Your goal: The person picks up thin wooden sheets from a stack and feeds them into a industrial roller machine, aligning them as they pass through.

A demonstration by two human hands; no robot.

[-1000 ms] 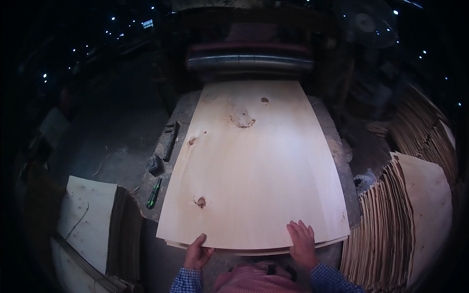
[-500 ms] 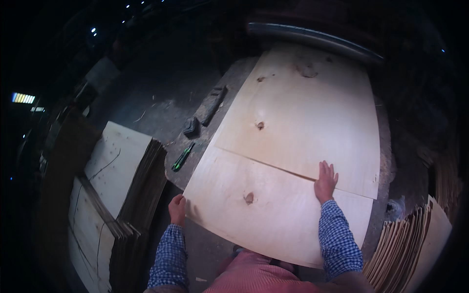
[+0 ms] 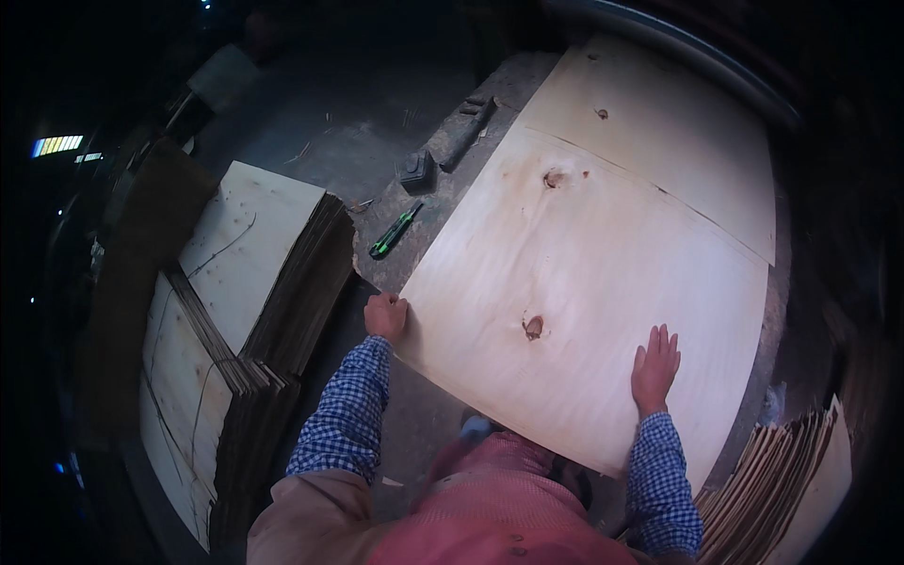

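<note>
Measured from the middle of the view, the near sheet [image 3: 603, 273] lies at 3 o'clock, a pale, thin wood panel with brown knots, resting on the bench [image 3: 443, 198] with its near edge reaching out past it. The left hand [image 3: 386, 318] is at 8 o'clock, at the sheet's near left corner, its fingers curled closed on the edge. The right hand [image 3: 656, 370] is at 4 o'clock, laid palm down on the sheet, its fingers straight and only slightly spread, with nothing gripped. Blue checked sleeves cover both forearms.

A far sheet [image 3: 687, 141] is at 2 o'clock, along the far edge of the near one; I cannot tell which overlaps the other. Beyond it, between 1 and 2 o'clock, is a metal roller [image 3: 687, 40], mostly in the dark. On the bench, at 12 o'clock from the left hand, lies a green and black cutter [image 3: 396, 231]; past it are a dark block [image 3: 416, 172] and a long dark bar [image 3: 468, 135]. Stacked sheets [image 3: 250, 250] stand between 8 and 10 o'clock, and another stack [image 3: 772, 480] at 4 o'clock
</note>
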